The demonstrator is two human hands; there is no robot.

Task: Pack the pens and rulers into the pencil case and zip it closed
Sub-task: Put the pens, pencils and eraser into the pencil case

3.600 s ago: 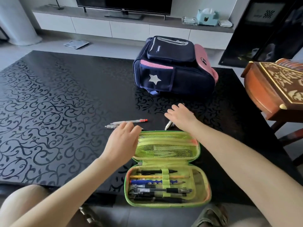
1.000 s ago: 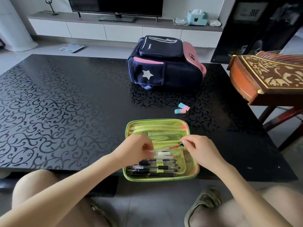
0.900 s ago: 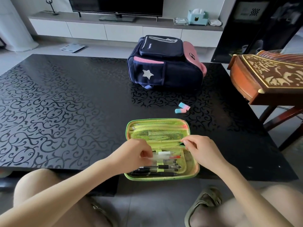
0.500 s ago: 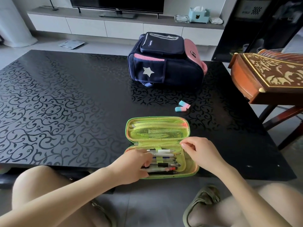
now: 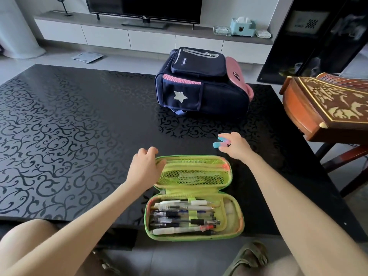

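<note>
The green pencil case (image 5: 233,226) lies open at the table's near edge, overhanging it a little. Several pens (image 5: 183,216) lie side by side in its lower half under an elastic band. A ruler shows behind the mesh pocket (image 5: 191,177) of the lid. My left hand (image 5: 144,167) rests on the lid's left end, fingers curled over its rim. Beyond the case, my right hand (image 5: 234,146) closes its fingertips on the pink and blue erasers (image 5: 220,142) on the table.
A navy and pink backpack (image 5: 201,86) lies on the black patterned table (image 5: 59,126) behind the case. A carved wooden instrument (image 5: 326,108) on a stand juts in at the right. A TV cabinet runs along the far wall.
Both hands have left the pens in the case. My left hand moved up to the lid's left end, and my right hand reached forward to the erasers.
</note>
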